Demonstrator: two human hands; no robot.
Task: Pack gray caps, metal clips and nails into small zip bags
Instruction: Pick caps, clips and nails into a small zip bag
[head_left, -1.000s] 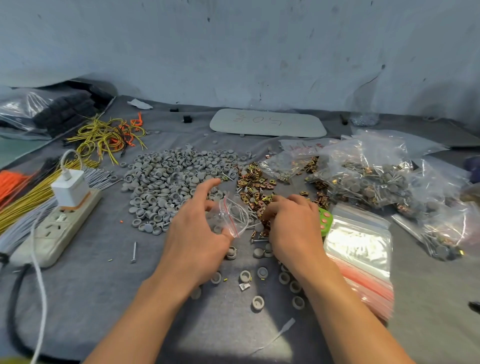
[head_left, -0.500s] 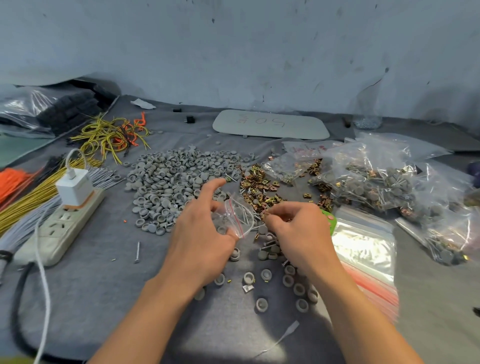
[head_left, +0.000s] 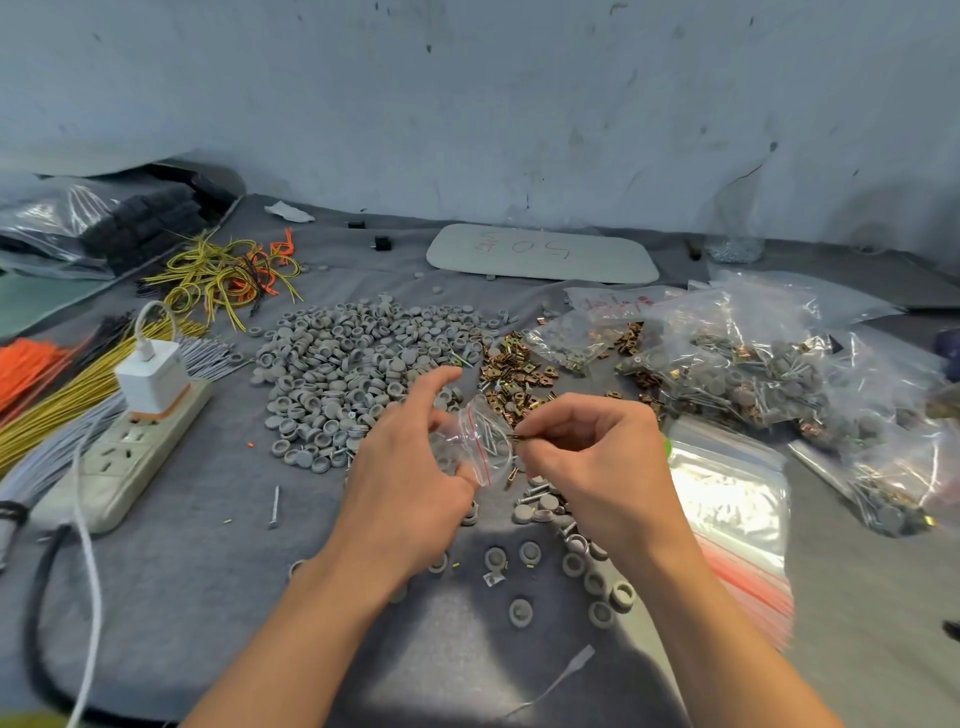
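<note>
Wide heap of round gray caps (head_left: 358, 374) on gray cloth, brassy metal clips (head_left: 514, 371) just right of it, left hand (head_left: 410, 478) pinching clear red-striped small zip bag (head_left: 480, 441) between both hands above the cloth, right hand (head_left: 597, 457) pinching small metal piece (head_left: 517, 438) at its mouth

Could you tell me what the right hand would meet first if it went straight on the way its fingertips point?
Probably the small zip bag held by the left hand: the right hand pinches a metal clip and aims left at the bag's mouth. Depth is unclear.
</note>
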